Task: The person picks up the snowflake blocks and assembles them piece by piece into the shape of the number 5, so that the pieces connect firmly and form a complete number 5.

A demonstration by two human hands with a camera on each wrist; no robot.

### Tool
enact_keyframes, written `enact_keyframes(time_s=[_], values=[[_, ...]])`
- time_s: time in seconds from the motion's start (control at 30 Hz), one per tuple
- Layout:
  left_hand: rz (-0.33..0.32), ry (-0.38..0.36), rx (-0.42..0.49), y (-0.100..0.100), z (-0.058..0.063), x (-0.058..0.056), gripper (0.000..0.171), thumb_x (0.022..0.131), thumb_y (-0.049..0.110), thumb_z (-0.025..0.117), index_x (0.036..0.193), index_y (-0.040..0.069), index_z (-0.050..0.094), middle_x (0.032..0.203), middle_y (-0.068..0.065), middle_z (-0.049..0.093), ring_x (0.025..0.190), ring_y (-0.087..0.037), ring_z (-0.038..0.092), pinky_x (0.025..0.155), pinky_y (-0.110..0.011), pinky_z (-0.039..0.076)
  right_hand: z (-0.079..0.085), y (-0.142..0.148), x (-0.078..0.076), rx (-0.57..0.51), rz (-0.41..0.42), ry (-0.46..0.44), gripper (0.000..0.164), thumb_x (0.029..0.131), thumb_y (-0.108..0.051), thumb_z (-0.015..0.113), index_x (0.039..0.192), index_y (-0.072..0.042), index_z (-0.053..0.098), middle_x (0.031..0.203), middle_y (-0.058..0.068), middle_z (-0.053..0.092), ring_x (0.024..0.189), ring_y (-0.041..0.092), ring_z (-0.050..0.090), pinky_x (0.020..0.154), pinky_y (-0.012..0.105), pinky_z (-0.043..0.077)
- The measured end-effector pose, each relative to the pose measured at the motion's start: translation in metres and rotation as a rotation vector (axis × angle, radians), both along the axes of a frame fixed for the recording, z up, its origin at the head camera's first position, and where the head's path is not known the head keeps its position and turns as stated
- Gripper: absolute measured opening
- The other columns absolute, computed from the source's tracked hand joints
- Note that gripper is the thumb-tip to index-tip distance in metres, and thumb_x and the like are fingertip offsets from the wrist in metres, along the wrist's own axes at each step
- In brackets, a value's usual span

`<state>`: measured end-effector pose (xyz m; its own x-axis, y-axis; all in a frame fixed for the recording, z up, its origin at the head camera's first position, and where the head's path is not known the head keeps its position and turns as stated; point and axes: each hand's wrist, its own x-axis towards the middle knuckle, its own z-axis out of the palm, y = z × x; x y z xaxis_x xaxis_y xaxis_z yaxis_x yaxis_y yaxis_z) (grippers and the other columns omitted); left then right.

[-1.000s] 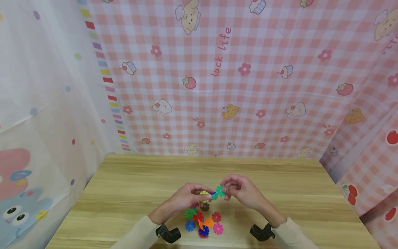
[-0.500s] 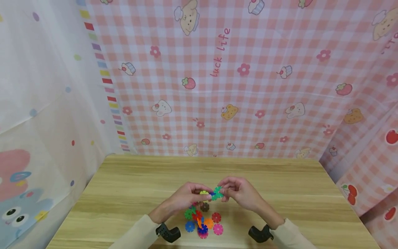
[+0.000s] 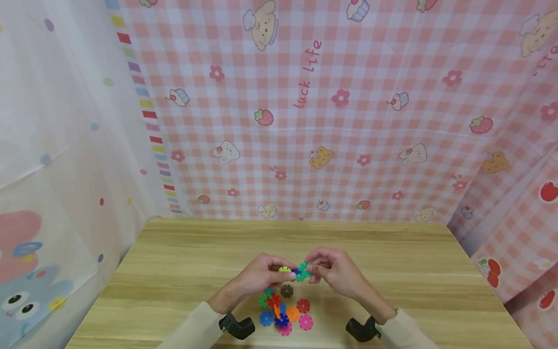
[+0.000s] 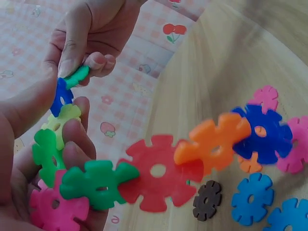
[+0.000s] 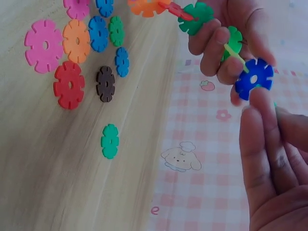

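My left hand (image 3: pixel 264 274) holds a chain of interlocking plastic snowflake discs. Its end by the fingertips is a blue disc (image 5: pixel 260 72), joined to a yellow disc (image 4: pixel 65 118). Further along, a red disc (image 4: pixel 144 185), an orange disc (image 4: pixel 214 139) and a dark blue disc (image 4: pixel 267 139) dangle over the table. Between thumb and fingers, my right hand (image 3: pixel 339 272) pinches a green disc (image 4: pixel 79 74), right at the edge of the blue one. In the right wrist view the fingers hide most of that green disc.
Loose discs lie on the wooden table (image 3: pixel 196 242) below the hands: a brown disc (image 5: pixel 106 84), a red disc (image 5: pixel 70 85), a pink disc (image 5: pixel 43 46), a green disc (image 5: pixel 109 141) and several others. A checked cloth (image 3: pixel 375 184) hangs behind the table.
My right hand has moved a little left with the green disc, bringing it closer to the blue disc. The hanging end of the chain has shifted slightly left.
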<state>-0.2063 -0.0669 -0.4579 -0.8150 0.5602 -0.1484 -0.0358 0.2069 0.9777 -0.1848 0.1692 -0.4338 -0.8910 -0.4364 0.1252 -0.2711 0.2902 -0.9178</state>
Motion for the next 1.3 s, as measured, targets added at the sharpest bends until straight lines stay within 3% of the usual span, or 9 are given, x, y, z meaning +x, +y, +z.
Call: enact_keyframes(time_s=[0.13,0.27,0.37,0.63,0.93,1.13,1.3], values=[[0.003,-0.01,0.021,0.003,-0.002,0.0,0.026,0.091,0.025,0.073,0.111,0.009,0.074,0.081,-0.006,0.067,0.062,-0.013,0.048,0.053,-0.021,0.038,-0.002,-0.001,0.001,-0.006,-0.03,-0.01,0.011,0.094,-0.002,0.064,0.104,0.002,0.067,0.087,0.02,0.071,0.068,0.021,0.069,0.065,0.034,0.059],[0.014,-0.027,0.047,0.003,-0.003,0.001,0.026,0.091,0.022,0.072,0.112,0.006,0.073,0.077,-0.002,0.065,0.06,-0.012,0.046,0.053,-0.022,0.036,-0.004,-0.002,0.002,-0.017,-0.049,-0.032,0.012,0.094,-0.004,0.065,0.105,0.001,0.067,0.086,0.017,0.072,0.069,0.023,0.069,0.064,0.028,0.057],[0.017,-0.031,0.055,0.002,-0.001,0.002,0.027,0.092,0.022,0.072,0.113,0.005,0.073,0.076,0.0,0.066,0.059,-0.012,0.045,0.054,-0.024,0.036,-0.006,-0.002,0.001,-0.02,-0.047,-0.043,0.013,0.095,-0.006,0.065,0.106,0.001,0.067,0.085,0.014,0.072,0.07,0.027,0.07,0.064,0.03,0.058],[0.0,-0.044,0.035,-0.001,0.001,0.002,0.029,0.094,0.027,0.07,0.115,0.007,0.071,0.09,-0.006,0.072,0.066,-0.014,0.052,0.059,-0.025,0.044,-0.005,-0.002,-0.003,-0.045,-0.021,-0.083,0.02,0.096,-0.005,0.063,0.114,0.003,0.062,0.09,0.026,0.07,0.071,0.029,0.07,0.07,0.043,0.059],[-0.015,-0.053,0.047,-0.001,-0.001,0.002,0.039,0.099,0.035,0.06,0.124,0.005,0.064,0.106,-0.01,0.068,0.071,-0.015,0.058,0.065,-0.027,0.05,-0.011,-0.003,-0.009,-0.085,-0.045,-0.114,0.021,0.097,-0.001,0.058,0.117,0.004,0.058,0.091,0.027,0.07,0.074,0.039,0.068,0.071,0.045,0.058],[-0.002,-0.021,0.037,-0.002,-0.001,0.002,0.04,0.102,0.04,0.054,0.123,0.008,0.065,0.112,-0.014,0.065,0.075,-0.016,0.063,0.068,-0.029,0.054,-0.014,-0.005,-0.011,-0.128,-0.07,-0.134,0.019,0.098,-0.002,0.057,0.116,0.004,0.059,0.093,0.03,0.069,0.069,0.027,0.069,0.072,0.046,0.058],[0.015,0.048,0.0,0.0,-0.001,0.001,0.036,0.101,0.039,0.055,0.116,0.009,0.069,0.097,-0.004,0.067,0.072,-0.014,0.056,0.063,-0.025,0.047,-0.016,-0.007,-0.012,-0.175,-0.079,-0.151,0.019,0.099,-0.006,0.059,0.115,0.003,0.058,0.092,0.028,0.07,0.067,0.018,0.068,0.07,0.038,0.059]])
